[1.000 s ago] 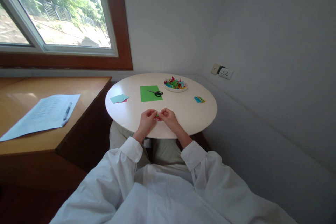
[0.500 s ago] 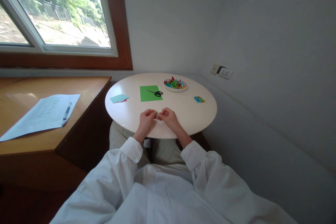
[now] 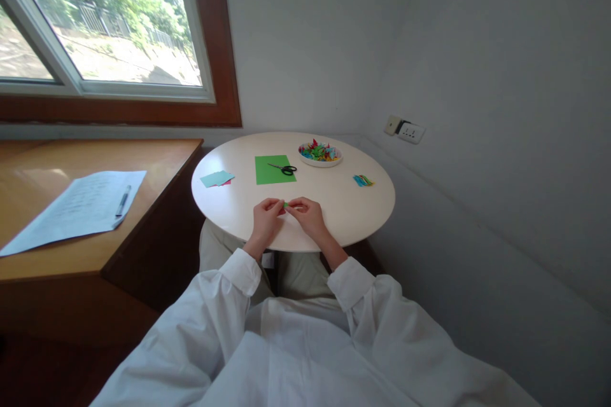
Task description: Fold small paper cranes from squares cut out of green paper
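Close to the near edge of the round white table, my left hand and my right hand meet at the fingertips. Both are closed in a pinch on a small green piece of paper. A bit of red shows just under the fingers; whether it belongs to the same piece I cannot tell. Beyond my hands lies a green paper sheet, with black-handled scissors resting on it.
Light blue paper pieces lie at the left over a pink one. A white oval dish at the back holds many coloured folded papers. Blue and yellow-green strips sit at the right. A wooden desk with a written sheet and pen stands left.
My right fingers have shifted a little on the piece, and more of its green now shows between the fingertips. The things on the table lie as before.
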The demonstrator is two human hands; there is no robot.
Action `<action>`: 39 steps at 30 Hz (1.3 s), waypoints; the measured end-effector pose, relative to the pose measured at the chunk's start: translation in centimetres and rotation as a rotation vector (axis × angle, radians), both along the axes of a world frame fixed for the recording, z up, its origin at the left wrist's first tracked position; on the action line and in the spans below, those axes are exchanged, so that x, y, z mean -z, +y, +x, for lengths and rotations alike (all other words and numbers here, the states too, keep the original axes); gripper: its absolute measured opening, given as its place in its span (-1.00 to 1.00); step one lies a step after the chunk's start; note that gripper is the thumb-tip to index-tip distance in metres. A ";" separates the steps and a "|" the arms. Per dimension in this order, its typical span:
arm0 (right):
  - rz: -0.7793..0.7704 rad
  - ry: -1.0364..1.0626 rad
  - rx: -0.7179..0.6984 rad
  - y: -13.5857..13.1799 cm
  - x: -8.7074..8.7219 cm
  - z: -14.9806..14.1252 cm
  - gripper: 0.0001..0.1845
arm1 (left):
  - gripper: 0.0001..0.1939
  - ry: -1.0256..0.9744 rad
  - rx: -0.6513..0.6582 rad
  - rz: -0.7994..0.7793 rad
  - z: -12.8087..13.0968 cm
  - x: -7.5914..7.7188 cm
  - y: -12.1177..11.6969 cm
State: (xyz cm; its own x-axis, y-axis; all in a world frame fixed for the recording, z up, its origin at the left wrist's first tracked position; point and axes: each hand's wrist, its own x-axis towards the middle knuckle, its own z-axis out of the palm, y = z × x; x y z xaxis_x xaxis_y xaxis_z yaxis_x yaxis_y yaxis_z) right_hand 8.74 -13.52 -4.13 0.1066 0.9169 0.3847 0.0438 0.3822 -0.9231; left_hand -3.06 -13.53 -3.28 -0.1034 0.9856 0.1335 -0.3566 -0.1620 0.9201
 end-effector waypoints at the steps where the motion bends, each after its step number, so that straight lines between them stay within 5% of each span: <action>1: 0.001 -0.004 0.011 0.0 0.0 0.0 -0.82 | -0.77 0.001 0.001 0.000 0.0 0.0 0.0; 39: -0.054 0.138 0.058 -0.1 -0.2 0.1 -0.72 | -0.73 0.052 0.077 0.023 0.0 -0.1 -0.2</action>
